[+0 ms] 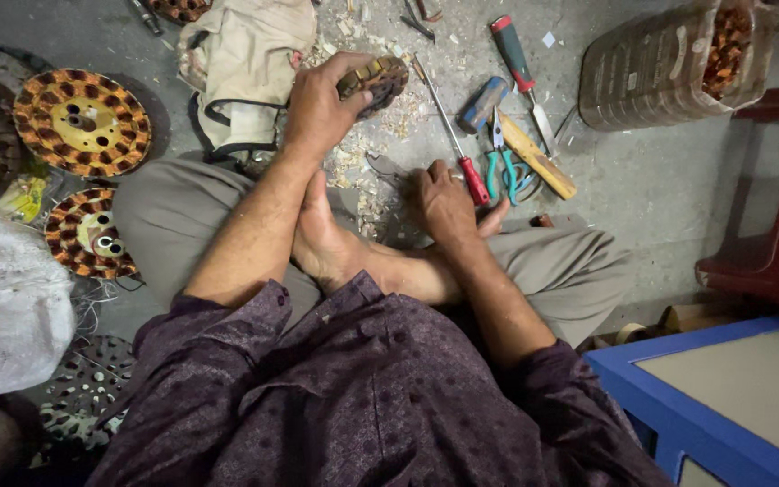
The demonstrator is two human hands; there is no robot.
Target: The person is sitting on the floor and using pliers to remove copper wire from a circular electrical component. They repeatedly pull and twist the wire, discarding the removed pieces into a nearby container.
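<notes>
Shavings (367,149) litter grey floor (678,180); left hand (322,104) grasps wound core (373,81), right hand (444,203) released.

Concrete floor (678,180), gritty, with pale wood shavings (362,144) scattered ahead. Tool cluster at upper middle: green-handled pliers (500,167), blue-handled tool (484,102), red-and-green handled chisel (516,63), wooden stick (538,155) lying slantwise. Clear plastic jar (660,63) on its side, brown bits inside. Beige cloth bag (241,63) beyond the knee. Copper-wound discs (81,122) at left; white sack (6,302) near them. Dark red stool (777,207) and blue-framed board (723,406) at right.
</notes>
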